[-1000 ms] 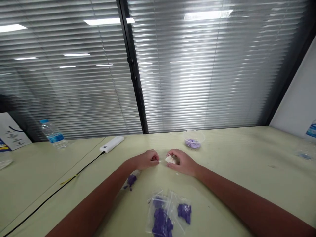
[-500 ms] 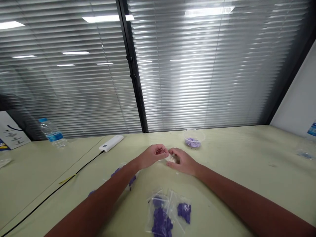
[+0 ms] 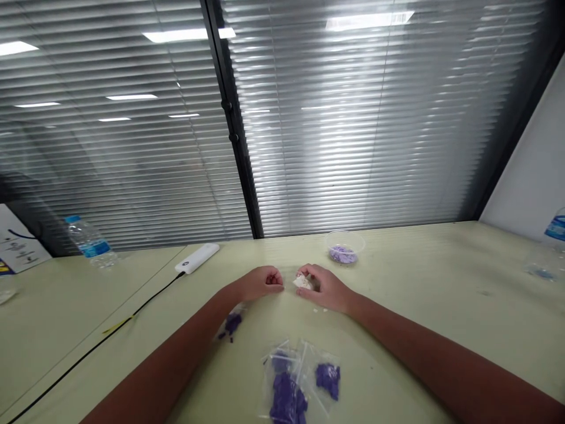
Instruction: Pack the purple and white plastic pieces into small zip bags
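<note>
My right hand (image 3: 325, 287) rests near the tabletop, its thumb and fingers closed round a small whitish lump with brownish specks (image 3: 302, 282); what kind of thing it is I cannot tell. A short gap to the left, my left hand (image 3: 261, 282) has its fingers curled and pinched together. Whatever it holds, if anything, is hidden. Tiny white bits (image 3: 320, 310) lie on the table just below the right hand. Beside my left forearm, purple pieces (image 3: 232, 323) show, partly covered by the arm.
Clear zip bags with purple pieces (image 3: 286, 394) lie at the front. A round clear tub (image 3: 345, 240) with lilac bits stands behind my hands. To the left are a white power bank (image 3: 197, 258), its black cable (image 3: 83, 355) and a water bottle (image 3: 90, 241). Another bottle (image 3: 547, 244) stands far right.
My left hand has drawn away to the left from the whitish lump, opening a gap between the hands. More white bits show on the table. The right hand keeps its hold.
</note>
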Available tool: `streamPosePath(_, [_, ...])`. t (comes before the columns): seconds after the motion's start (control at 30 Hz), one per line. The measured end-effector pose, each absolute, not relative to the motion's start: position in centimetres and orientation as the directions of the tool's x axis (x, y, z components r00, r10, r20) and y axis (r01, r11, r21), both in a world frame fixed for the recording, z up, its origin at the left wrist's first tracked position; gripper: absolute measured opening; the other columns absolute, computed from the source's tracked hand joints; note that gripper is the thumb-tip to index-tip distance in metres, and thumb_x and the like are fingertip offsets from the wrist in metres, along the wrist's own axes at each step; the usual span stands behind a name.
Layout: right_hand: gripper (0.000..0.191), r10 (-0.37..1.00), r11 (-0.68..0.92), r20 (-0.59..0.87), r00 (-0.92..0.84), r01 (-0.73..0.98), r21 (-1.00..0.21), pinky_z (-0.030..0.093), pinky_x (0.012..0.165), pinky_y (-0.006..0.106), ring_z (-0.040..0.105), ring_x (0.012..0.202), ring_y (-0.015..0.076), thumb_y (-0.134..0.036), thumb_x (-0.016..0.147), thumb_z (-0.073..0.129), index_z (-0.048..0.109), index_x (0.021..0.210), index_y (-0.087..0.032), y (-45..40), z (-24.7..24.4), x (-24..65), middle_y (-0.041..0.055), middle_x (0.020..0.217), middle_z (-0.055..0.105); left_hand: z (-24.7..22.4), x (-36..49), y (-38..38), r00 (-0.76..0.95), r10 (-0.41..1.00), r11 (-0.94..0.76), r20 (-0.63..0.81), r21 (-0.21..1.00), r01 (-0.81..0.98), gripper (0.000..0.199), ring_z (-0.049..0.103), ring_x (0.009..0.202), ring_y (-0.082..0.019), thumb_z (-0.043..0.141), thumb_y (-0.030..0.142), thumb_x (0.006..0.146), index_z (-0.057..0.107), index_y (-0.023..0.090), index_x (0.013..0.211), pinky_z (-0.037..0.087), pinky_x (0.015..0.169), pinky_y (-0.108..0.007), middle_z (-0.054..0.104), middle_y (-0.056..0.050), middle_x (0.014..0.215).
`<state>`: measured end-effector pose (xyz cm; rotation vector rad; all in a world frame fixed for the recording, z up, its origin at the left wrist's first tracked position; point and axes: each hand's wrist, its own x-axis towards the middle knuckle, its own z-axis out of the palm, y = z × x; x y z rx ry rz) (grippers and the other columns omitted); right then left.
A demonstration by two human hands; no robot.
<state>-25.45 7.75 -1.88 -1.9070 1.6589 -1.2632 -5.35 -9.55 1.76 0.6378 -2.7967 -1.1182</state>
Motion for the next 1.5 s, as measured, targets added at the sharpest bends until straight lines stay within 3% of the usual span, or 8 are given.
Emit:
streamPosePath(0.17, [0.032, -0.905, -0.297, 0.424, -0.045, -0.646, -0.703, 0.043, 0.084, 0.031, 0.059, 0.095, 0.0203, -0.043, 0.086, 0.073, 0.063, 0.111, -0.024, 7.7, -2.1, -25.5, 0.0023, 0.102, 0.065, 2.1, -5.3, -9.1, -0.930, -0.361, 0.697, -0.066, 0.644, -0.316, 0.031, 0.050, 0.079, -0.017, 0.067, 0.046, 0.083, 0.067, 0.016, 0.090, 0.038, 0.068, -0.027, 0.058, -0.003, 0.089])
streamPosePath(0.27, [0.033, -0.910, -0.287, 0.412, -0.051, -0.640, -0.713, 0.043, 0.083, 0.031, 0.059, 0.094, 0.0200, -0.042, 0.086, 0.072, 0.063, 0.112, -0.024, 7.7, -2.0, -25.4, 0.0023, 0.102, 0.065, 2.3, -5.3, -8.9, -0.935, -0.348, 0.684, -0.076, 0.661, -0.308, 0.037, 0.048, 0.077, -0.016, 0.061, 0.054, 0.088, 0.064, 0.017, 0.093, 0.038, 0.067, -0.026, 0.055, -0.001, 0.088])
streamPosePath(0.4, [0.034, -0.917, -0.265, 0.394, -0.063, -0.643, -0.718, 0.043, 0.079, 0.030, 0.059, 0.091, 0.0197, -0.043, 0.086, 0.072, 0.063, 0.112, -0.024, 7.8, -1.8, -25.3, 0.0028, 0.101, 0.064, 2.8, -5.9, -7.9, -0.935, -0.347, 0.559, -0.066, 0.786, -0.263, 0.045, 0.044, 0.070, -0.013, 0.051, 0.064, 0.094, 0.057, 0.019, 0.100, 0.038, 0.063, -0.023, 0.052, 0.002, 0.083])
streamPosePath(0.53, [0.034, -0.912, -0.271, 0.406, -0.061, -0.652, -0.708, 0.042, 0.078, 0.030, 0.057, 0.090, 0.0196, -0.043, 0.084, 0.073, 0.064, 0.109, -0.023, 7.7, -1.7, -25.4, 0.0021, 0.098, 0.064, 3.0, -6.9, -6.8, -0.920, -0.389, 0.486, 0.050, 0.859, -0.159, 0.043, 0.045, 0.070, -0.012, 0.062, 0.060, 0.090, 0.061, 0.017, 0.095, 0.037, 0.063, -0.022, 0.053, 0.002, 0.081])
streamPosePath(0.77, [0.033, -0.916, -0.266, 0.394, -0.074, -0.622, -0.736, 0.043, 0.080, 0.030, 0.059, 0.094, 0.0194, -0.042, 0.086, 0.072, 0.063, 0.112, -0.024, 7.7, -1.7, -25.4, 0.0025, 0.104, 0.065, 1.1, -6.6, -8.4, -0.868, -0.476, 0.612, 0.141, 0.762, -0.212, 0.047, 0.056, 0.078, -0.016, 0.048, 0.059, 0.097, 0.067, 0.016, 0.102, 0.044, 0.069, -0.025, 0.064, -0.004, 0.090])
streamPosePath(0.93, [0.033, -0.911, -0.272, 0.406, -0.073, -0.635, -0.723, 0.043, 0.082, 0.030, 0.059, 0.094, 0.0192, -0.042, 0.085, 0.074, 0.063, 0.111, -0.024, 7.7, -1.8, -25.4, 0.0021, 0.102, 0.065, 0.1, -6.3, -9.0, -0.882, -0.456, 0.705, 0.117, 0.652, -0.278, 0.036, 0.052, 0.071, -0.016, 0.064, 0.051, 0.086, 0.069, 0.017, 0.097, 0.042, 0.064, -0.026, 0.059, -0.002, 0.080])
streamPosePath(1.17, [0.033, -0.914, -0.264, 0.401, -0.069, -0.648, -0.714, 0.043, 0.080, 0.030, 0.059, 0.093, 0.0191, -0.040, 0.085, 0.074, 0.063, 0.111, -0.023, 7.7, -1.7, -25.4, 0.0023, 0.101, 0.064, -0.2, -6.9, -9.0, -0.908, -0.389, 0.828, 0.152, 0.489, -0.273, 0.032, 0.054, 0.090, -0.023, 0.059, 0.048, 0.088, 0.069, 0.018, 0.086, 0.043, 0.080, -0.032, 0.062, -0.006, 0.089])
streamPosePath(1.5, [0.032, -0.914, -0.257, 0.398, -0.078, -0.648, -0.717, 0.043, 0.080, 0.030, 0.058, 0.091, 0.0192, -0.038, 0.085, 0.074, 0.064, 0.110, -0.023, 7.9, -1.4, -25.2, 0.0026, 0.100, 0.064, -0.7, -6.7, -8.7, -0.929, -0.308, 0.872, 0.204, 0.452, -0.189, 0.026, 0.052, 0.091, -0.022, 0.053, 0.041, 0.094, 0.065, 0.018, 0.092, 0.040, 0.085, -0.033, 0.059, -0.006, 0.092])
